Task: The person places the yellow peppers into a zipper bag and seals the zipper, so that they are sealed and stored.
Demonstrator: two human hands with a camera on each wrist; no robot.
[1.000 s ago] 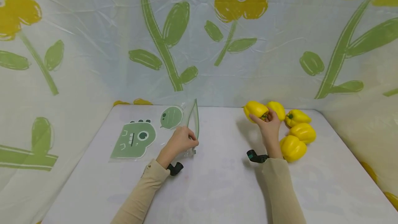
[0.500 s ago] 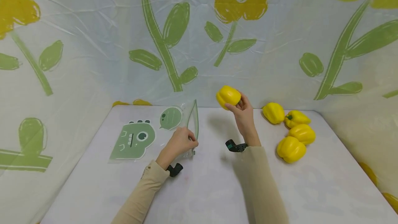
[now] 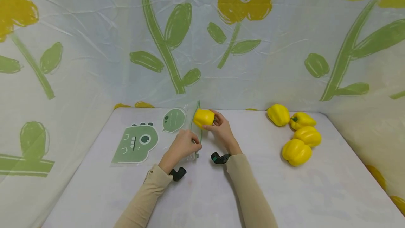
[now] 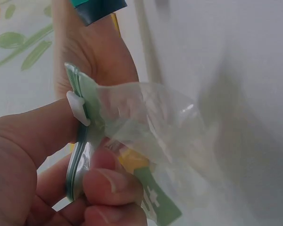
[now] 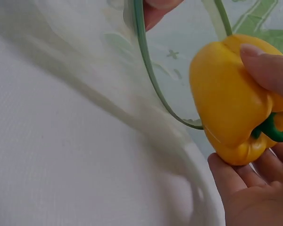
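The white worktop (image 3: 190, 200) carried a clear plastic bag (image 3: 136, 149) with a green monster print at the left and four yellow peppers (image 3: 296, 152) grouped at the right. The hands were near each other: the left hand (image 3: 184, 145) pinched the bag's rim, while the right hand (image 3: 222, 129) gripped a fifth pepper (image 3: 203, 118) at its mouth, green stem (image 5: 273, 130) facing the palm.
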